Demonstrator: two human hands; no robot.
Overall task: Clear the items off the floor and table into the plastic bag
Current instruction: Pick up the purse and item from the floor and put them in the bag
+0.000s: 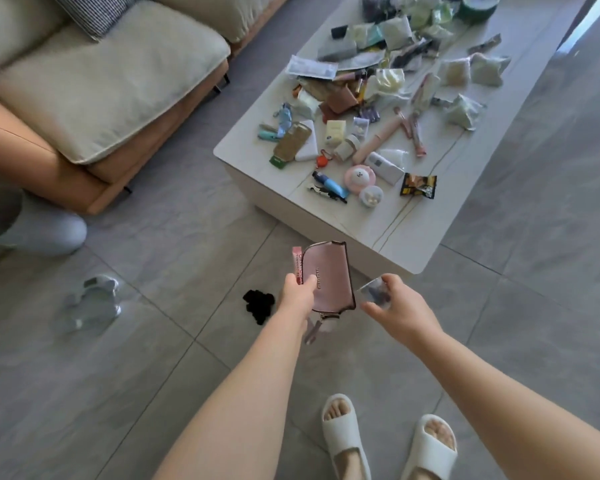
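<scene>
My left hand (297,294) grips a pink zip pouch (329,278) together with a thin pink sachet (297,265), held above the floor. To its right, my right hand (400,306) pinches a small clear plastic packet (374,293). A black scrunchie (258,304) lies on the grey tile floor just left of my left hand. A crumpled clear plastic bag (92,303) lies on the floor further left. The white coffee table (388,237) ahead carries several small packets, tubes and cosmetics, among them a round pink case (359,177) and a black snack wrapper (418,185).
A beige sofa (101,98) with an orange base stands at the left. Another person's leg and pale slipper (45,230) are at the far left. My own feet in white slippers (343,431) stand on the floor below my arms.
</scene>
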